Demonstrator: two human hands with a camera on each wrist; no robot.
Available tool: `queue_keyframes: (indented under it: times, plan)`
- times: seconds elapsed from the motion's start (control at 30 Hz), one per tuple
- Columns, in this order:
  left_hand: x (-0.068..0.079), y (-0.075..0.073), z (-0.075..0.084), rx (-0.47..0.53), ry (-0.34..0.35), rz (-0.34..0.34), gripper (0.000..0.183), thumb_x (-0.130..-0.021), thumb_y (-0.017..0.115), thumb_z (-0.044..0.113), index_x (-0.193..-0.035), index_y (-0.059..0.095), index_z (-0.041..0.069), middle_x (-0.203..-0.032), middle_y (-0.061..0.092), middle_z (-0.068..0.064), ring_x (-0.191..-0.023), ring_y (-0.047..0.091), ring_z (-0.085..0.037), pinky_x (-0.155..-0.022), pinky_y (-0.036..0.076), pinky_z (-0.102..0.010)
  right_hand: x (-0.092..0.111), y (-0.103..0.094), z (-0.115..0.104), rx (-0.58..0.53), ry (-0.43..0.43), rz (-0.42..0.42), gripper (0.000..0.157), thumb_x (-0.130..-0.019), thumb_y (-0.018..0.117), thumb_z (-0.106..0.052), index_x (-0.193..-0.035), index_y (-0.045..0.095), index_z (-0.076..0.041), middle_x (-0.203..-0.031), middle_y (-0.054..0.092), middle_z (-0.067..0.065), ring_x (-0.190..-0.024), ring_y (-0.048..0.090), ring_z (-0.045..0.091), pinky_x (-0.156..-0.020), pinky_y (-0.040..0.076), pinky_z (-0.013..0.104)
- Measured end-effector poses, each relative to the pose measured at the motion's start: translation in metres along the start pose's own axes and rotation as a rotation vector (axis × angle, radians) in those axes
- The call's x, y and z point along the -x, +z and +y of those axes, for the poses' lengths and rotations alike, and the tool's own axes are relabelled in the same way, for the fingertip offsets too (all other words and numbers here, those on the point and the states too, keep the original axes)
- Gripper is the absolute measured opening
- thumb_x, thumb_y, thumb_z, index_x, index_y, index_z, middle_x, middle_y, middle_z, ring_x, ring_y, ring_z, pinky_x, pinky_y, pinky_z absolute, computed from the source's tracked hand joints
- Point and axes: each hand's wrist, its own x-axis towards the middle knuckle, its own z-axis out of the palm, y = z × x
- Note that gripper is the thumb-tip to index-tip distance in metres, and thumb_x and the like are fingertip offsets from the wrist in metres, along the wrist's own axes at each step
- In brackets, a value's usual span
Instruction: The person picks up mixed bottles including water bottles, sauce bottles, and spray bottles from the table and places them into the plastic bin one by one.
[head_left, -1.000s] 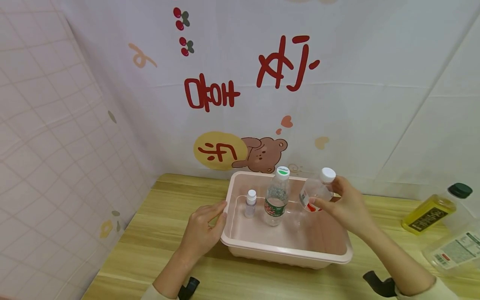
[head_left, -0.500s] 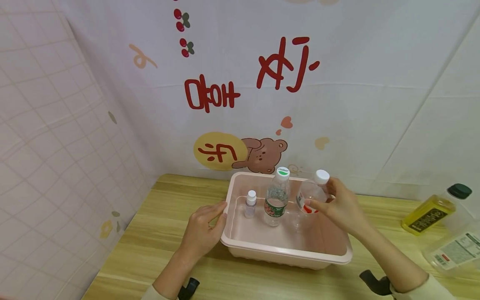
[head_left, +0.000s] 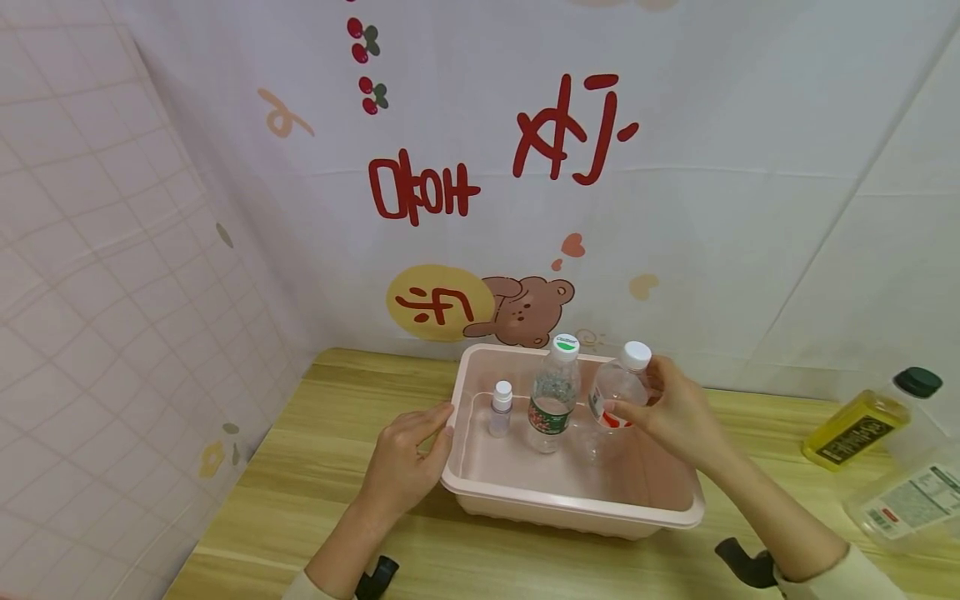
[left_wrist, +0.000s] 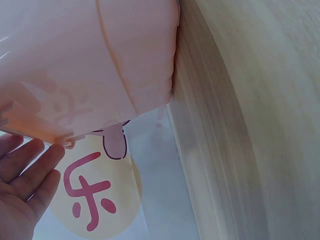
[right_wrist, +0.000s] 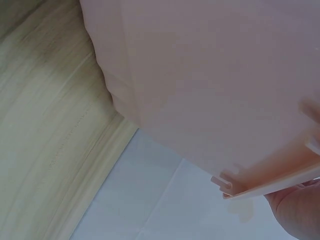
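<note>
A pink plastic basin (head_left: 570, 498) stands on the wooden table. My left hand (head_left: 408, 450) touches its left rim with nearly straight fingers, also visible as the left hand (left_wrist: 25, 185) in the left wrist view. Inside the basin, my right hand (head_left: 678, 412) grips a clear plastic bottle (head_left: 621, 385) with a white cap and a red-marked label, thumb in front. Left of it stands a clear water bottle (head_left: 553, 400) with a green label. A small white-capped bottle (head_left: 501, 408) is near the basin's left wall. In the right wrist view the basin wall (right_wrist: 215, 90) hides the held bottle.
On the right side of the table (head_left: 360, 400), a bottle of yellow liquid (head_left: 862, 425) with a dark green cap leans beside a clear labelled bottle (head_left: 911, 496). A printed cloth (head_left: 712, 275) hangs behind the table, and a grid-patterned one (head_left: 112, 292) hangs at left.
My right hand has moved left and slightly down into the basin with the clear bottle, closer to the green-labelled bottle. The left hand has stayed at the rim.
</note>
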Motion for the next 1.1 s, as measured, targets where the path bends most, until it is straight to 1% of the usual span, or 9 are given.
queue_keyframes:
  times: [0.17,0.27,0.37,0.6,0.73,0.83,0.93,1.1]
  plan:
    - [0.000,-0.001,0.000,-0.002,0.001,-0.002,0.031,-0.088,0.075,0.003,-0.119,0.077,-0.003,-0.118,0.076,-0.014,-0.103,0.076,-0.029,-0.085,0.063,-0.046,0.000,0.002,-0.001,0.014,-0.017,0.011,0.082,-0.083,0.092,-0.026,-0.138,0.046,0.014,-0.120,0.067,0.031,-0.103,0.070,0.042,-0.081,0.063,0.046]
    - [0.000,-0.001,0.000,-0.004,0.001,-0.001,0.031,-0.089,0.075,0.004,-0.119,0.077,-0.003,-0.118,0.076,-0.013,-0.103,0.076,-0.029,-0.085,0.063,-0.046,0.000,0.002,-0.001,0.017,-0.021,0.013,0.083,-0.083,0.092,-0.026,-0.139,0.046,0.015,-0.121,0.066,0.032,-0.106,0.069,0.043,-0.085,0.062,0.050]
    - [-0.001,-0.001,0.000,-0.003,0.002,-0.001,0.031,-0.089,0.075,0.004,-0.119,0.077,-0.003,-0.118,0.076,-0.013,-0.103,0.076,-0.030,-0.085,0.063,-0.046,0.000,0.002,0.000,0.018,-0.020,0.015,0.084,-0.082,0.092,-0.027,-0.138,0.046,0.015,-0.122,0.066,0.033,-0.107,0.069,0.044,-0.086,0.062,0.052]
    - [-0.001,-0.002,0.000,-0.001,0.001,-0.004,0.031,-0.089,0.075,0.004,-0.119,0.077,-0.003,-0.118,0.076,-0.013,-0.103,0.076,-0.029,-0.086,0.063,-0.046,0.001,0.000,0.000,0.027,-0.038,0.026,0.081,-0.081,0.093,-0.030,-0.135,0.050,0.011,-0.117,0.069,0.029,-0.102,0.070,0.043,-0.080,0.062,0.052]
    - [0.000,-0.001,0.000,-0.001,-0.005,-0.006,0.032,-0.089,0.075,0.004,-0.120,0.077,-0.002,-0.118,0.076,-0.012,-0.104,0.075,-0.029,-0.086,0.063,-0.045,0.001,-0.003,0.000,0.008,-0.042,0.030,0.081,-0.081,0.094,-0.028,-0.137,0.049,0.010,-0.120,0.069,0.029,-0.107,0.069,0.046,-0.084,0.062,0.055]
    - [0.000,-0.001,0.000,0.000,-0.006,-0.007,0.031,-0.089,0.075,0.004,-0.120,0.077,-0.002,-0.118,0.076,-0.013,-0.104,0.075,-0.029,-0.086,0.063,-0.045,0.002,-0.005,-0.001,-0.020,-0.041,0.024,0.082,-0.081,0.093,-0.025,-0.140,0.048,0.010,-0.126,0.067,0.029,-0.110,0.069,0.046,-0.086,0.062,0.053]
    - [0.000,-0.001,0.000,0.005,-0.006,-0.007,0.031,-0.089,0.075,0.004,-0.119,0.077,-0.003,-0.118,0.076,-0.013,-0.104,0.075,-0.029,-0.086,0.063,-0.045,0.003,-0.008,-0.003,-0.036,-0.041,0.017,0.081,-0.083,0.092,-0.026,-0.142,0.048,0.008,-0.130,0.065,0.028,-0.112,0.069,0.044,-0.089,0.061,0.050]
    - [0.000,-0.001,0.000,0.009,-0.013,-0.007,0.031,-0.089,0.075,0.004,-0.120,0.077,-0.002,-0.119,0.076,-0.012,-0.104,0.075,-0.029,-0.086,0.063,-0.046,0.005,-0.013,-0.007,-0.023,-0.064,0.022,0.081,-0.083,0.092,-0.030,-0.142,0.049,0.006,-0.131,0.065,0.024,-0.115,0.067,0.043,-0.092,0.060,0.051]
